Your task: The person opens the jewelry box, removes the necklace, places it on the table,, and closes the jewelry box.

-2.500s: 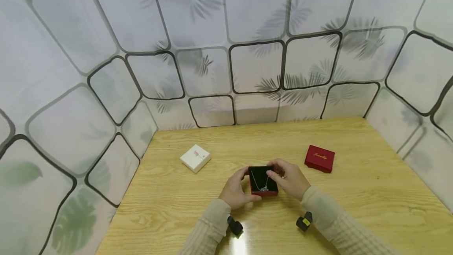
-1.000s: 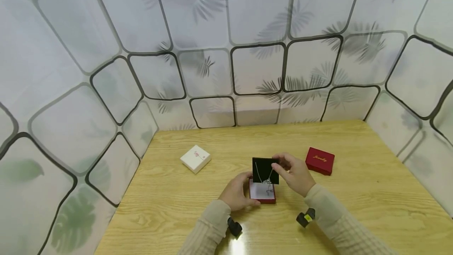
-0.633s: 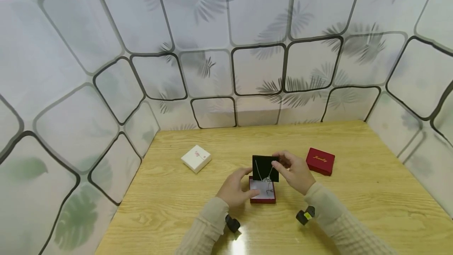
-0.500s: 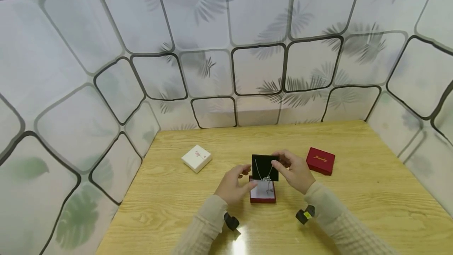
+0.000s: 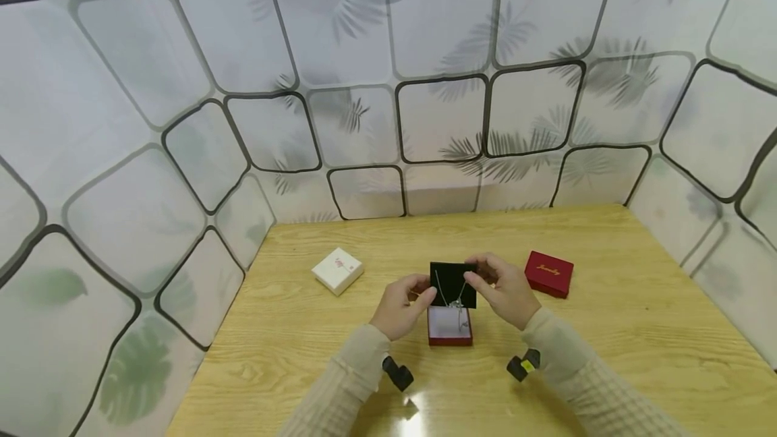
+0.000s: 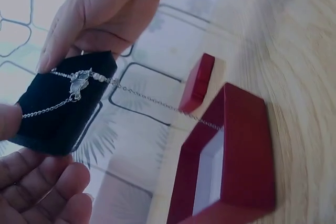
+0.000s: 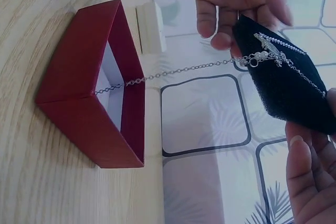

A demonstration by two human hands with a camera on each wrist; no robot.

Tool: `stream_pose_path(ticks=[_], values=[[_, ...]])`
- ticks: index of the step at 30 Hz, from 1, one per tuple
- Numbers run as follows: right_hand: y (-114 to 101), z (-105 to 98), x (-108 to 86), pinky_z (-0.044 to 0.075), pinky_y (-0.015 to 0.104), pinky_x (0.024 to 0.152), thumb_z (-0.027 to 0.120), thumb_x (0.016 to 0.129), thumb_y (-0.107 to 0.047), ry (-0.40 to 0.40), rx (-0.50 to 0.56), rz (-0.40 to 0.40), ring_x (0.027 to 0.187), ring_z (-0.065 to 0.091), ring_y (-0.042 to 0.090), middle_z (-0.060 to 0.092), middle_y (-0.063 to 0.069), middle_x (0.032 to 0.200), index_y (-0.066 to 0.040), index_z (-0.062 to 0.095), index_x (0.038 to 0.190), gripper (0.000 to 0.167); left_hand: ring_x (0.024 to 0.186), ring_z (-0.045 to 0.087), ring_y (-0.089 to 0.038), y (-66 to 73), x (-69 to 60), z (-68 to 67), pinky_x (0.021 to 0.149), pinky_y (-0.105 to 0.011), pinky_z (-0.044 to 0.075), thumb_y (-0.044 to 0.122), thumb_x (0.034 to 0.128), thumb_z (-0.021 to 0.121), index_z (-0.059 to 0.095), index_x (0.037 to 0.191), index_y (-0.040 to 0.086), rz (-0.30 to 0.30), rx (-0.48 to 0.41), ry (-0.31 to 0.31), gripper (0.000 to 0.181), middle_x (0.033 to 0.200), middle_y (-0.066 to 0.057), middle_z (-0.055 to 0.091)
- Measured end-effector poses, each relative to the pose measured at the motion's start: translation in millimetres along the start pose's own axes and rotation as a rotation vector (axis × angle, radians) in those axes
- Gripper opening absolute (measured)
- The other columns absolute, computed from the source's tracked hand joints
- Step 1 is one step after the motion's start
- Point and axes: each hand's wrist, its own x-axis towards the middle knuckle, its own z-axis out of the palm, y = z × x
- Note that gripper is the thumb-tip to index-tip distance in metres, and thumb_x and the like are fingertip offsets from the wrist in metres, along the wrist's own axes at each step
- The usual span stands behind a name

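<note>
Both hands hold a black jewelry pad (image 5: 450, 278) above an open red box base (image 5: 450, 341). My left hand (image 5: 397, 309) pinches the pad's left edge, thumb in front and fingers behind. On the opposite edge, my right hand (image 5: 505, 294) pinches near the upper corner. A silver necklace (image 6: 80, 83) with a pendant lies across the pad's face. From the pendant, a loose chain (image 7: 184, 70) hangs down into the box base, whose white inner bottom shows.
A red lid (image 5: 549, 274) with gold "Jewelry" lettering lies to the right on the wooden table (image 5: 291, 369). Farther left is a white box (image 5: 338, 271) with small pink print. Patterned fabric (image 5: 443, 120) walls the table's back and sides.
The pad has come up out of the red box base, lifted by the right hand. My left hand has left the base and moved up to the pad's left edge.
</note>
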Motion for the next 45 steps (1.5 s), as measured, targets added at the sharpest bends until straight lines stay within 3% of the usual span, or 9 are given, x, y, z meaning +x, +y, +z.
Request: stream_pose_path(ticks=[3,10,15,18,23,30,34,40,45], values=[[-13.4,-3.0,1.0,0.050,0.025,0.057,0.065,0.088,0.006,-0.009,0.016,-0.012,0.066,0.059,0.018,0.068,0.010,0.086,0.005,0.062,0.107,0.020,0.082,0.060,-0.011,0.8,0.1,1.4,0.073,-0.027,0.052,0.027,0.1004,0.053,0.064,0.116,0.007,-0.009,-0.042,0.015,0.027,0.096,-0.001,0.065],[-16.7,-2.5,0.3,0.050,0.025,0.056,0.064,0.088,0.007,-0.023,0.077,-0.001,0.066,0.060,0.019,0.067,0.010,0.087,0.008,0.061,0.106,0.019,0.080,0.058,-0.012,4.2,1.4,7.5,0.070,-0.024,0.050,0.018,0.0990,0.056,0.064,0.113,0.004,-0.061,-0.109,0.052,0.022,0.095,-0.006,0.065],[-14.1,-3.3,0.6,0.048,0.024,0.054,0.062,0.089,0.006,-0.046,0.099,-0.001,0.063,0.057,0.015,0.065,0.009,0.084,0.008,0.060,0.109,0.020,0.079,0.057,-0.014,25.4,-0.7,3.6,0.069,-0.023,0.049,0.010,0.0986,0.055,0.063,0.111,-0.004,-0.064,-0.120,0.058,0.020,0.094,-0.012,0.064],[-9.8,-4.7,1.4,0.050,0.024,0.059,0.058,0.093,0.004,-0.105,0.152,0.039,0.067,0.058,0.015,0.064,0.011,0.086,0.007,0.059,0.112,0.019,0.078,0.057,-0.014,38.8,-2.5,-0.8,0.069,-0.023,0.049,0.007,0.0981,0.055,0.062,0.108,-0.006,-0.058,-0.127,0.054,0.018,0.092,-0.014,0.063],[15.8,-2.8,0.4,0.053,0.032,0.070,0.047,0.101,-0.006,-0.206,0.238,0.142,0.080,0.060,0.017,0.064,0.012,0.099,0.001,0.059,0.117,0.021,0.079,0.058,-0.016,34.0,-3.9,1.1,0.069,-0.023,0.049,0.008,0.0977,0.056,0.064,0.109,-0.003,-0.076,-0.156,0.055,0.018,0.092,-0.013,0.064],[30.5,-3.2,3.3,0.050,0.044,0.073,0.040,0.105,-0.023,-0.251,0.340,0.273,0.087,0.055,0.018,0.064,0.009,0.104,-0.002,0.062,0.116,0.032,0.079,0.058,-0.017,36.3,-5.6,1.6,0.068,-0.021,0.048,0.005,0.0965,0.057,0.063,0.110,-0.005,-0.075,-0.169,0.043,0.018,0.093,-0.016,0.065],[33.8,-2.8,4.0,0.050,0.043,0.074,0.043,0.104,-0.028,-0.244,0.344,0.307,0.088,0.056,0.019,0.063,0.010,0.106,0.000,0.061,0.117,0.036,0.077,0.057,-0.013,36.4,-6.2,2.8,0.067,-0.021,0.048,0.005,0.0965,0.057,0.063,0.109,-0.006,-0.077,-0.158,0.049,0.017,0.091,-0.014,0.065],[36.8,-0.2,0.7,0.051,0.030,0.073,0.055,0.099,-0.020,-0.153,0.156,0.198,0.090,0.056,0.017,0.063,0.007,0.109,-0.008,0.061,0.117,0.022,0.073,0.056,-0.014,36.4,-5.1,4.6,0.064,-0.021,0.047,0.005,0.0963,0.057,0.064,0.106,-0.007,-0.096,-0.144,0.076,0.017,0.089,-0.016,0.065],[32.9,3.4,-0.3,0.049,0.032,0.071,0.072,0.087,-0.012,-0.024,-0.073,-0.023,0.090,0.052,0.017,0.061,0.000,0.105,-0.013,0.066,0.109,0.023,0.071,0.055,-0.016,15.0,-0.5,13.0,0.060,-0.020,0.045,0.009,0.0960,0.059,0.065,0.104,-0.004,-0.124,-0.128,0.123,0.017,0.087,-0.016,0.065]])
